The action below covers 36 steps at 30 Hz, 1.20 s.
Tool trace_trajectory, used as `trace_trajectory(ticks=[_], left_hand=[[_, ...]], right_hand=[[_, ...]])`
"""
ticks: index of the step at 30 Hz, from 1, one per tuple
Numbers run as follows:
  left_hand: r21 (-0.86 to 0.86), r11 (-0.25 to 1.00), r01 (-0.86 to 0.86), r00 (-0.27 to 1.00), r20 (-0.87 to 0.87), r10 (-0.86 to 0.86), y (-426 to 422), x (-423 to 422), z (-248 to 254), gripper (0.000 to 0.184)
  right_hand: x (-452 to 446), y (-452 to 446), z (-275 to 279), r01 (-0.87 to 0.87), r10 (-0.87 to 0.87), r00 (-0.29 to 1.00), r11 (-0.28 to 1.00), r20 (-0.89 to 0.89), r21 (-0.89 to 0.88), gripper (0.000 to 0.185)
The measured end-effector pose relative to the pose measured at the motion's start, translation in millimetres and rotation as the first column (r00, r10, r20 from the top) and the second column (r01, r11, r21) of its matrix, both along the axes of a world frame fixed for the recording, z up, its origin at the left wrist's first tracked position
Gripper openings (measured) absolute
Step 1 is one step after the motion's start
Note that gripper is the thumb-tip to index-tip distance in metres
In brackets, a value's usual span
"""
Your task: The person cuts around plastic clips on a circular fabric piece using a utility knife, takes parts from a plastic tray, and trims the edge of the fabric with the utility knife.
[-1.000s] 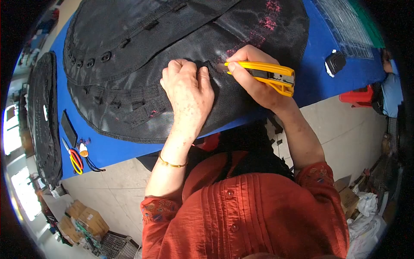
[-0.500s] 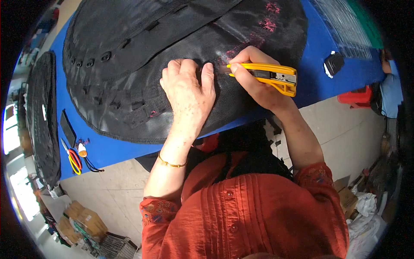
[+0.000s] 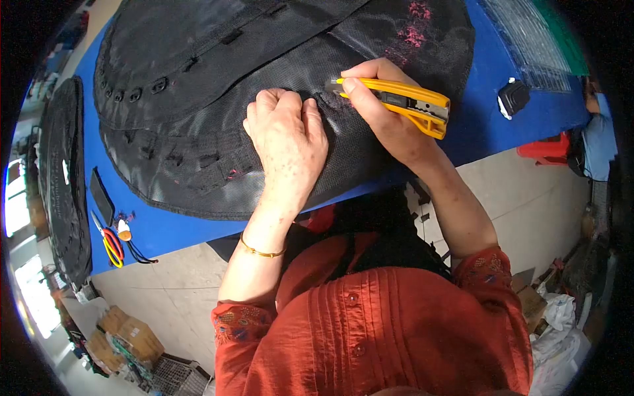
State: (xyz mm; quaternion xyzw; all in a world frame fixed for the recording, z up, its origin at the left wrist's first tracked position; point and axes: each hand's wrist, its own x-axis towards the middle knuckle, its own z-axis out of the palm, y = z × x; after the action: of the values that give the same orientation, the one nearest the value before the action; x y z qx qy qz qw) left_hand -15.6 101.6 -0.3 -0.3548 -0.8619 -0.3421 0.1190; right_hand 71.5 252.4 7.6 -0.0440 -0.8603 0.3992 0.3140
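Note:
A large black woven fabric piece (image 3: 370, 142) with a rounded edge lies across the blue table, under both hands. My left hand (image 3: 287, 135) rests on it with fingers curled, and the cloth is bunched at the thumb tip. A yellow utility knife (image 3: 403, 100) is gripped in my right hand (image 3: 389, 125), just to the right of my left thumb. Its short blade points left, close over the bunched cloth; whether it touches the cloth I cannot tell. Pink fibres (image 3: 415, 33) mark the fabric further up, and a strap (image 3: 264, 63) crosses it diagonally.
On the blue table (image 3: 178, 237) at left lie red-and-yellow-handled scissors (image 3: 112, 245), a flat black strip (image 3: 102, 193) and another black fabric piece (image 3: 63, 178). A small black object (image 3: 513, 98) and clear plastic sheeting (image 3: 528, 46) sit at right. Cardboard boxes (image 3: 135, 338) stand on the floor.
My right hand and the knife have moved slightly up and left. My left thumb has drawn in toward the fingers, and the fabric beside it is more bunched.

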Motion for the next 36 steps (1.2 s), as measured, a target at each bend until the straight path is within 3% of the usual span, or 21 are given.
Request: trace_trajectory(ticks=[2, 5, 9, 15, 17, 20, 21, 22, 24, 27, 28, 36], left_hand=[[0.0, 1.0, -0.002, 1.0, -0.008, 0.002, -0.4, 0.0, -0.5, 0.012], [0.0, 1.0, -0.001, 1.0, -0.003, 0.001, -0.4, 0.0, -0.3, 0.012], [0.003, 1.0, -0.001, 1.0, -0.015, 0.001, -0.1, 0.1, -0.2, 0.012], [-0.005, 1.0, -0.01, 1.0, -0.011, 0.01, 1.3, 0.5, -1.5, 0.013], [-0.008, 1.0, -0.013, 1.0, -0.012, 0.013, 1.7, 0.7, -1.7, 0.013], [-0.001, 1.0, -0.01, 1.0, -0.014, 0.01, 1.9, 0.9, -2.3, 0.014], [-0.003, 1.0, -0.015, 1.0, -0.014, 0.015, 2.4, 1.1, -2.1, 0.014], [-0.005, 1.0, -0.019, 1.0, -0.015, 0.019, 2.1, 1.1, -1.9, 0.014], [-0.006, 1.0, -0.018, 1.0, -0.018, 0.018, 1.2, 0.8, -2.0, 0.014], [-0.021, 1.0, -0.011, 1.0, -0.013, 0.011, 1.4, 1.0, -0.7, 0.014], [-0.038, 0.999, -0.013, 1.0, -0.009, 0.013, 1.3, 1.0, 0.0, 0.014], [-0.039, 0.999, -0.009, 1.0, -0.016, 0.008, -0.1, 0.3, -0.9, 0.014]], right_hand=[[-2.6, 4.0, -9.2, -0.01, 0.064, 0.981, 0.959, -0.183, 0.284, 0.014], [-2.3, -0.5, 1.0, -0.03, 0.039, 0.997, 0.99, -0.067, 0.137, 0.015], [-2.5, -0.5, 1.8, -0.039, 0.043, 0.998, 0.994, -0.044, 0.1, 0.015], [0.5, 3.4, -0.8, -0.042, 0.056, 0.996, 0.978, -0.064, 0.203, 0.01], [2.8, 4.2, -0.7, -0.079, 0.079, 0.996, 0.997, -0.049, 0.016, 0.007], [10.1, 7.3, 0.3, -0.079, 0.079, 0.997, 0.997, -0.016, 0.01, 0.007], [12.0, 9.9, -1.0, -0.11, 0.119, 0.991, 0.985, -0.067, 0.13, 0.009], [12.1, 8.6, -1.5, -0.11, 0.12, 0.991, 0.985, -0.067, 0.13, 0.009], [13.0, 5.4, -1.9, -0.077, 0.077, 0.997, 0.997, -0.03, 0.006, 0.015], [9.8, 2.9, -2.5, -0.079, 0.078, 0.993, 0.997, -0.088, -0.003, 0.019], [10.1, -0.5, 0.4, -0.056, 0.055, 0.998, 0.998, -0.027, -0.038, 0.019], [-2.5, -0.4, -1.4, -0.012, 0.017, 0.999, 0.99, -0.037, 0.139, 0.012]])
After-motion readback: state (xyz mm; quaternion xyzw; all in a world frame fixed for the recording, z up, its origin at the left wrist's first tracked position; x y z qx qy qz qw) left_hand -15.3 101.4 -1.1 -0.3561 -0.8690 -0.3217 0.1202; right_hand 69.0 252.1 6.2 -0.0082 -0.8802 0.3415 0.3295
